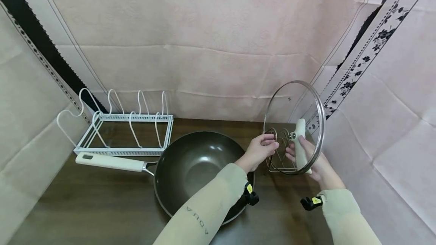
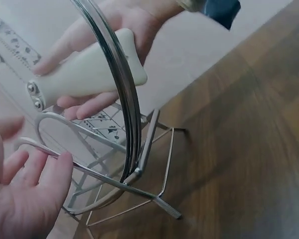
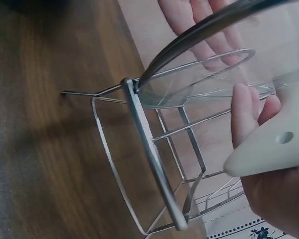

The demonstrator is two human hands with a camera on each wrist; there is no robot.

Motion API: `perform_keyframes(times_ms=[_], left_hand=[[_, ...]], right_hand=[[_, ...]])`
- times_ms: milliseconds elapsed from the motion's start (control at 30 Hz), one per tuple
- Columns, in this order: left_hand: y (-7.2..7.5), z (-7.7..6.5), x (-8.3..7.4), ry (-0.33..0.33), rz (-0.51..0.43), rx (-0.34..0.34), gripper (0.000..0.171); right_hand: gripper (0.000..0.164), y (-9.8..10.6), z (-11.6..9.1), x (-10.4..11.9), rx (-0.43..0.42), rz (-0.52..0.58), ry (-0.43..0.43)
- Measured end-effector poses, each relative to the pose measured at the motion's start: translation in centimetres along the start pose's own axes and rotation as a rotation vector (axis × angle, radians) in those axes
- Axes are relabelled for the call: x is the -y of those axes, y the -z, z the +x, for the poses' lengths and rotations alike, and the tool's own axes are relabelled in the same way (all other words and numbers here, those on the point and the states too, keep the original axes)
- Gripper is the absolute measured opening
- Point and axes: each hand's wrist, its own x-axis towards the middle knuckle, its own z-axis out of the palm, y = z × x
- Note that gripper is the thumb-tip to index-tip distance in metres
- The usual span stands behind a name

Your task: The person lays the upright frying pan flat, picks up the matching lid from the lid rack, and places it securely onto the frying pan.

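Observation:
A glass pan lid [image 1: 320,124] with a metal rim and cream handle [image 1: 300,146] stands nearly upright at the right. My right hand [image 1: 315,158] grips it by that handle, thumb on one side and fingers on the other. The lid's lower rim [image 2: 132,149] rests in a small metal wire rack [image 3: 154,159], against its front bar. My left hand [image 1: 259,150] is on the lid's other side, fingers curled at one of the rack's wire loops [image 2: 45,149]. In the left wrist view its fingertips touch that wire, with the thumb apart from it.
A dark wok [image 1: 201,173] sits in the middle of the wooden table [image 1: 102,199], under my left forearm. Its cream handle [image 1: 110,162] points left. Behind this handle stands a white rack [image 1: 119,150] with curved dividers. Pale cloth walls [image 1: 211,67] enclose the back and sides.

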Motion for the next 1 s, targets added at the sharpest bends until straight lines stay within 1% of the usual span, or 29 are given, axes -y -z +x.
perform_keyframes(times_ms=[33, 67, 167, 233, 300, 433, 567, 800, 867, 1000], left_hand=[[-0.1, 0.1, 0.1, -0.003, -0.022, -0.035, 0.034], [-0.3, 0.3, 0.2, -0.007, -0.023, -0.069, 0.029], [-0.6, 0.5, 0.5, -0.005, -0.009, -0.154, 0.016], [-0.8, 0.6, 0.6, -0.006, 0.002, -0.203, 0.011], [-0.9, 0.7, 0.8, -0.016, 0.002, -0.241, 0.010], [-1.1, 0.9, 0.8, -0.036, 0.004, -0.291, 0.008], [-1.2, 1.0, 0.8, -0.044, 0.001, -0.306, 0.008], [-1.6, 1.1, 0.9, -0.048, -0.012, -0.292, 0.008], [-1.7, 1.1, 0.9, -0.051, -0.009, -0.288, 0.008], [-2.0, 1.0, 0.9, -0.042, 0.015, -0.264, 0.008]], right_hand=[[0.060, -0.1, 0.0, 0.0, -0.005, -0.015, -0.005], [0.063, -0.2, 0.1, 0.0, -0.010, -0.028, -0.008], [0.071, -0.5, 0.3, 0.0, -0.008, -0.066, -0.012], [0.072, -0.7, 0.4, -0.1, -0.010, -0.076, -0.009], [0.070, -0.8, 0.5, -0.2, -0.002, -0.079, -0.001], [0.058, -0.9, 0.7, -0.3, 0.005, -0.058, 0.020], [0.053, -0.9, 0.8, -0.4, 0.015, -0.041, 0.052], [0.061, -0.9, 0.5, -0.6, 0.027, -0.029, 0.115], [0.060, -0.8, 0.3, -0.7, 0.030, -0.022, 0.140], [0.054, -0.4, 0.0, -0.7, 0.026, -0.003, 0.176]])
